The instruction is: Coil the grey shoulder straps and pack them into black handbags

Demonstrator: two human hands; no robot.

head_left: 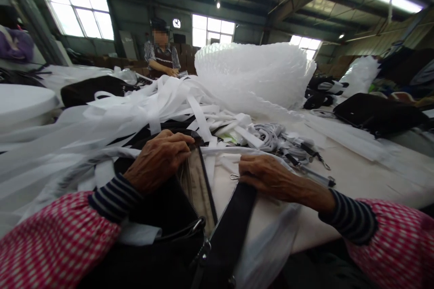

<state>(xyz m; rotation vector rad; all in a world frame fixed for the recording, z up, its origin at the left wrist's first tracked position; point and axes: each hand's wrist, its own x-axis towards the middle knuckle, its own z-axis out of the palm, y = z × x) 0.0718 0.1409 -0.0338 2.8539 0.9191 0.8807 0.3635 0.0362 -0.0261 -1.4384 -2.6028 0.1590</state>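
Note:
A black bag (152, 216) with a beige lining (193, 180) lies in front of me, its long zipper parted. My left hand (162, 156) is closed on the bag's upper edge, at the far end of the zipper opening. My right hand (266, 176) grips the end of a black zippered flap (237, 221), pulled out to the right. The fingertips of both hands are partly hidden. A metal ring (200, 223) and the zipper pull (206, 247) sit near the lower end of the opening. Beside the right hand is a small metal snap hook (233, 177).
White strips (176, 99) are heaped behind the bag, with a big bubble-wrap bundle (254, 72) beyond. Wrapped straps with clips (271, 135) lie to the right on the pale table (389, 180). Another black bag (376, 110) rests farther right. A co-worker (162, 54) stands across the table.

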